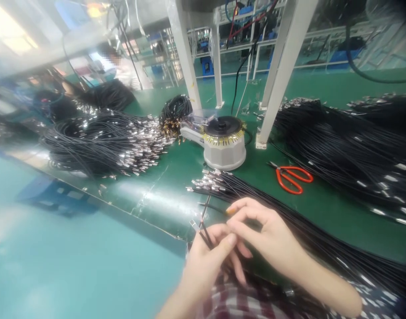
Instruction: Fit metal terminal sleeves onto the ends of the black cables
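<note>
In the head view, my left hand is closed around a thin black cable, whose silver metal connector sticks out past the fingers. My right hand meets it at the left thumb, with thumb and index finger pinched. Whatever lies in that pinch is too small to make out. A small yellow-orange patch shows at one right fingertip. Just beyond the hands, a bundle of black cables with silver connector ends lies across the green bench top.
A round white tape dispenser with yellow strips stands behind the bundle. Orange-handled scissors lie to its right. Coiled cable heaps fill the left, more cables the right. White posts rise from the bench. A person sits far left.
</note>
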A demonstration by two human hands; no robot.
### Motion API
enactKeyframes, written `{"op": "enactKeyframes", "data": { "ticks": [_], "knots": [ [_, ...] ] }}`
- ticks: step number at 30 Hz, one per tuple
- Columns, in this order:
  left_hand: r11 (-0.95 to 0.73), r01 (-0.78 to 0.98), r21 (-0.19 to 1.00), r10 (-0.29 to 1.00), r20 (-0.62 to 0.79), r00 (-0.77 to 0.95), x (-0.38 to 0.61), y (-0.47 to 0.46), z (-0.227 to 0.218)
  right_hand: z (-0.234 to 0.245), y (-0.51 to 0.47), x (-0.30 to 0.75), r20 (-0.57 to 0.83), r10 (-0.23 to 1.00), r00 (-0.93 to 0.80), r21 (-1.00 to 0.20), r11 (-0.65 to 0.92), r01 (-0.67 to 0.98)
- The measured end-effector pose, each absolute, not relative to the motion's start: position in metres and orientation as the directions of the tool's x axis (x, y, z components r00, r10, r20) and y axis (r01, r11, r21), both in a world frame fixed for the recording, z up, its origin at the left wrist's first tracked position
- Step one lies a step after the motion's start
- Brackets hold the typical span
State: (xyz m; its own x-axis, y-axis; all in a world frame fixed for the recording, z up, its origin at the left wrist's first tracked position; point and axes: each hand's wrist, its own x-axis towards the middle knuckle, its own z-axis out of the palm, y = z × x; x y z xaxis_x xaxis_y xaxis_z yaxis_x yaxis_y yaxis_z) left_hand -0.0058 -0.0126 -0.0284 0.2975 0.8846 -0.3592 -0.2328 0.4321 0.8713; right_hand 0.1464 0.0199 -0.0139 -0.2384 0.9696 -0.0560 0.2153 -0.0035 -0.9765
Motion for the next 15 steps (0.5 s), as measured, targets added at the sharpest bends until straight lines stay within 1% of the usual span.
{"op": "enactKeyframes", "data": {
  "ticks": [2,4,5,6,7,9,10,11,12,13,15],
  "knots": [
    [0.386,-0.267,0.883,0.920,-0.348,0.180,-0.006,-0.017,-0.027,-0.016,0.022,0.148,-0.055,0.972,-0.229,-0.984,-0.014,0.175],
    [0.298,-0.274,0.914,0.952,-0.307,0.013,-0.006,-0.025,-0.025,-0.019,0.023,0.149,-0.046,0.979,-0.200,-0.988,-0.015,0.154],
    [0.238,-0.238,0.942,0.966,-0.255,-0.042,-0.007,-0.030,-0.024,-0.020,0.023,0.150,-0.034,0.981,-0.191,-0.986,-0.002,0.166],
    [0.169,-0.175,0.970,0.982,-0.181,-0.059,-0.007,-0.035,-0.022,-0.021,0.022,0.150,-0.021,0.978,-0.206,-0.981,0.020,0.194],
    [0.097,-0.099,0.990,0.994,-0.101,-0.036,-0.008,-0.039,-0.020,-0.022,0.022,0.150,-0.019,0.965,-0.263,-0.973,0.044,0.229],
    [-0.037,0.029,0.999,0.995,0.034,0.095,-0.010,-0.044,-0.016,-0.022,0.021,0.148,-0.056,0.892,-0.449,-0.956,0.082,0.281],
    [-0.083,0.066,0.994,0.984,0.071,0.165,-0.011,-0.044,-0.014,-0.022,0.021,0.147,-0.077,0.845,-0.529,-0.951,0.097,0.293],
    [-0.105,0.087,0.991,0.973,0.084,0.217,-0.012,-0.043,-0.012,-0.021,0.021,0.146,-0.083,0.816,-0.572,-0.949,0.110,0.295],
    [-0.109,0.099,0.989,0.966,0.082,0.246,-0.013,-0.041,-0.011,-0.020,0.022,0.146,-0.063,0.822,-0.566,-0.950,0.124,0.286],
    [-0.100,0.115,0.988,0.964,0.067,0.257,-0.014,-0.038,-0.010,-0.018,0.024,0.148,-0.021,0.856,-0.516,-0.954,0.137,0.266],
    [-0.059,0.178,0.982,0.970,0.014,0.244,-0.016,-0.031,-0.010,-0.012,0.025,0.155,0.079,0.927,-0.367,-0.975,0.148,0.164]
  ]
}}
